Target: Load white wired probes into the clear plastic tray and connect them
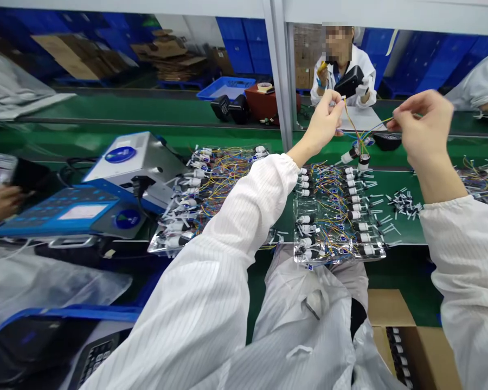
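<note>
My left hand (pixel 326 120) is raised over the bench, its thumb and finger pinched on a thin wire with a small white connector (pixel 344 98). To the right, my right hand (pixel 425 122) pinches the end of other thin wires (pixel 376 127), yellow-green and blue. These wires run down to a small white-and-black cylindrical part (pixel 363 161) that hangs between my hands. Another such part (pixel 348 156) is close beside it. Below is a clear plastic tray (pixel 339 259) with rows of similar wired parts. Whatever lies under my fingertips is hidden.
A second filled tray (pixel 158 246) and a blue-silver machine (pixel 117 200) stand to the left. Small black-and-white pieces (pixel 406 203) lie in a pile on the right. An open cardboard box (pixel 390 309) is below. A co-worker (pixel 366 70) sits across, holding a black object.
</note>
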Available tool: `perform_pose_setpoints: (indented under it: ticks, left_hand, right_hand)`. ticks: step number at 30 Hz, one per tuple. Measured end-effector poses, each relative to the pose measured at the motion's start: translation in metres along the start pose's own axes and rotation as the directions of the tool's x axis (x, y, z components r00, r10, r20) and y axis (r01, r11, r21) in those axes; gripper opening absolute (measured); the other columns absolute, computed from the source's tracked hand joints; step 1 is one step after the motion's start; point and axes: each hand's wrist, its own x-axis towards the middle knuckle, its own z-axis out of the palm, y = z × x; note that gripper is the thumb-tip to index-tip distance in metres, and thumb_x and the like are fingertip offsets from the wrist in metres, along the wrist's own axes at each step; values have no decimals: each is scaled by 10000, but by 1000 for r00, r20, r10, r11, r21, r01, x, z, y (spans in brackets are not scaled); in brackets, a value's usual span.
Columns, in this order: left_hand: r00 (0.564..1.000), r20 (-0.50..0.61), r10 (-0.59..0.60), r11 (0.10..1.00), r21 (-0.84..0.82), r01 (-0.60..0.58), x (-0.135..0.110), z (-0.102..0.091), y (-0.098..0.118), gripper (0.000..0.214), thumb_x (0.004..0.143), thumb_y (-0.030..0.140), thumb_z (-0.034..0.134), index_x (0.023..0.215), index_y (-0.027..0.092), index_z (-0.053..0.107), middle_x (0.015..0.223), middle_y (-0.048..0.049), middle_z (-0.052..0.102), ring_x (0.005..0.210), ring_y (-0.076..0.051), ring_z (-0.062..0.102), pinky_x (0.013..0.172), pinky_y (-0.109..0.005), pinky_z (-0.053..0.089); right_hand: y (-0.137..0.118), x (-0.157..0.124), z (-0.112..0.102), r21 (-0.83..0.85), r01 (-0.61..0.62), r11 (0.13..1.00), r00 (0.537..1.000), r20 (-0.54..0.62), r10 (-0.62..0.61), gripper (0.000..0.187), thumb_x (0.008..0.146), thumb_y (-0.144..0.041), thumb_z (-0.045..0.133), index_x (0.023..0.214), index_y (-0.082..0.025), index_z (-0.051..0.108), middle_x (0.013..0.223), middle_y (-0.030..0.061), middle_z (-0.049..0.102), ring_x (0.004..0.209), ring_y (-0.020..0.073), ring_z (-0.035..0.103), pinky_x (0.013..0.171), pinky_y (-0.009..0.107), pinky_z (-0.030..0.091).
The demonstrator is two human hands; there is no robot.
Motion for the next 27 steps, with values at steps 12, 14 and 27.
perform_pose_setpoints:
  ticks: [12,14,27]
  left_hand:
    - [999,32,1,991,-136,3,5,14,-11,467,869,656,715,974,209,631,669,25,439,728,-173,610,753,-354,545]
    - [999,49,-12,995,-99,17,7,15,-19,427,886,635,716,952,221,633,674,19,465,730,-172,596,757,-352,538]
    - [927,358,-114,986,152,63,-49,40,-4,456,1068,538,442,1152,161,685,1140,-122,737,1070,-236,670,931,-362,514]
  right_hand:
    - [-10,12,-18,13,21,1000,995,-97,-20,265,937,-281,782,892,-210,531,787,-16,609,634,112,665,625,299,560]
    - [-13,16,-26,12,49,999,990,-131,-47,247,936,-233,768,896,-210,526,842,-4,617,653,112,665,618,291,560]
    - [-57,-3,-39,125,50,991,996,-83,-40,291,924,-286,785,857,-211,512,816,-25,614,639,109,677,580,271,573]
